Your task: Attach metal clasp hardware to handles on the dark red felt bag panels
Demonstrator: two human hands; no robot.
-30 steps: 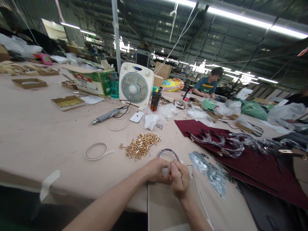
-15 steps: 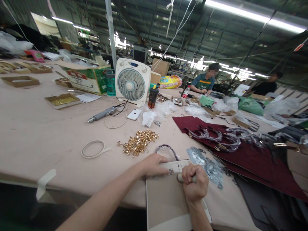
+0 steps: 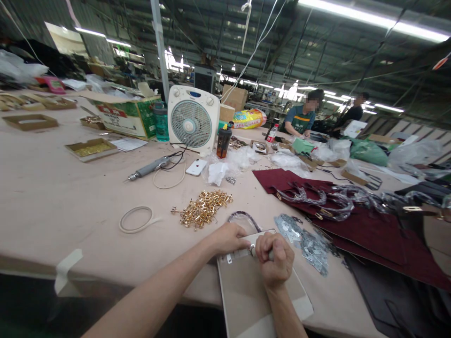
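At the table's front edge lies a flat beige panel (image 3: 246, 291) with a dark, plastic-wrapped handle (image 3: 248, 217) at its far end. My left hand (image 3: 229, 238) rests on the panel's upper left part, fingers apart, thumb beside a small metal part. My right hand (image 3: 275, 258) is wrapped round a short tool handle (image 3: 271, 254), its tip touching the panel near my left thumb. Gold fasteners (image 3: 202, 209) are heaped beyond my left hand. Flat silver metal plates (image 3: 310, 246) lie to the right of the panel.
A tape roll (image 3: 136, 219), an electric screwdriver (image 3: 150, 167), a phone (image 3: 196, 167) and a fan (image 3: 193, 119) stand or lie to the left and beyond. Dark red panels (image 3: 352, 230) cover the right side. A person (image 3: 299, 121) works across the table.
My right hand and its tool have moved left, close to my left thumb. The beige panel has turned slightly and its near end has shifted right. A person in the background has moved left.
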